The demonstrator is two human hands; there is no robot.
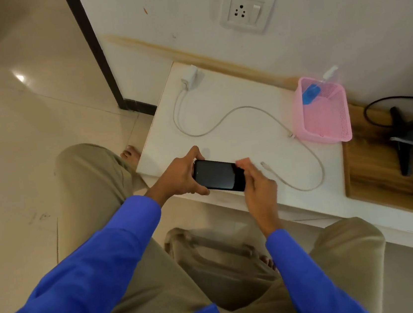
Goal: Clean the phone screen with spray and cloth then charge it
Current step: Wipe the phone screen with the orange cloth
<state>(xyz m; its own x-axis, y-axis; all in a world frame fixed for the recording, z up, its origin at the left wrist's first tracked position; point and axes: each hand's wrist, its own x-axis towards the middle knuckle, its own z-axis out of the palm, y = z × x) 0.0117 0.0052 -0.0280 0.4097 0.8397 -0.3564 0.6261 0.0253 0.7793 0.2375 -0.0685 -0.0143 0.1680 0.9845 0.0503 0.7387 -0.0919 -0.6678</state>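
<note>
A black phone (pixel 217 176) with a dark screen lies flat over the front edge of the white table (pixel 231 96). My left hand (pixel 179 176) grips its left end between thumb and fingers. My right hand (pixel 258 183) holds the right end. A white charging cable (pixel 222 120) snakes across the table from a white adapter (pixel 190 76) at the back left, and its free plug (pixel 263 164) lies just right of the phone. A spray bottle with a blue label (pixel 312 92) leans in the pink basket (pixel 326 121). No cloth is visible.
A wall socket with a switch (pixel 247 9) sits above the table. A wooden board (pixel 374 174) at the right carries a black stand (pixel 403 137) and a black cord. My knees and bare feet are below the table edge.
</note>
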